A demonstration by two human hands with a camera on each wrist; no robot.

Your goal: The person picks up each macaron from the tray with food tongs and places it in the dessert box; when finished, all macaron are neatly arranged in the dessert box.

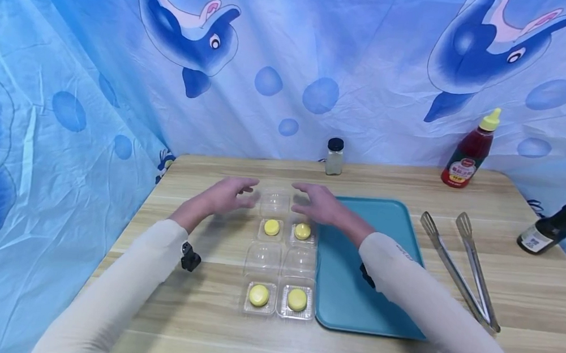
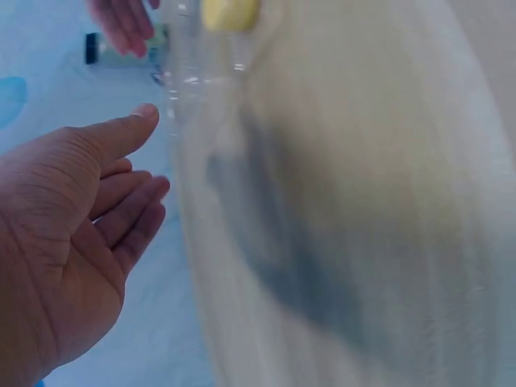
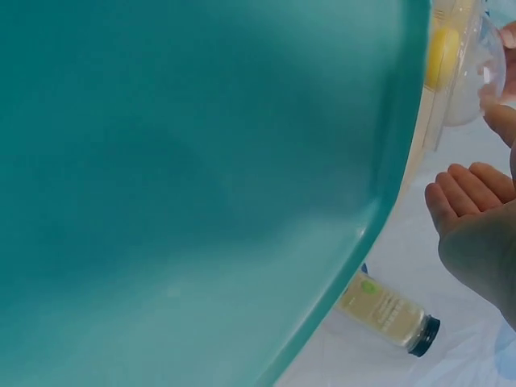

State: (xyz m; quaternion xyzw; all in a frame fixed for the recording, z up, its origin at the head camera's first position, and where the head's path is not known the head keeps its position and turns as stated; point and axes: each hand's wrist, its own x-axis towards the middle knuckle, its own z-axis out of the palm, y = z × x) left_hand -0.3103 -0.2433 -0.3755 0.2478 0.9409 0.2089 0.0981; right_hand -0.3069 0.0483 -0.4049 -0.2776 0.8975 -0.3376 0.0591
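Several clear plastic clamshell boxes stand in two rows on the table, each with a round yellow cake inside. My left hand (image 1: 232, 196) hovers left of the back-left box's raised lid (image 1: 275, 201), fingers loosely bent, holding nothing. On the lid's other side, my right hand (image 1: 317, 203) is over the back-right box, partly covering it; its cake (image 1: 302, 231) shows below the hand. The back-left cake (image 1: 272, 227) lies in its base. Both front boxes have lids standing up behind their cakes (image 1: 258, 295). In the right wrist view, the thumb is close to a clear lid (image 3: 484, 76); contact is unclear.
A teal tray (image 1: 368, 298) lies right of the boxes, under my right forearm. Beyond it are metal tongs (image 1: 468, 274) and a dark bottle (image 1: 554, 228). A small black-capped jar (image 1: 334, 157) and a red sauce bottle (image 1: 468, 154) stand at the back edge, before the curtain.
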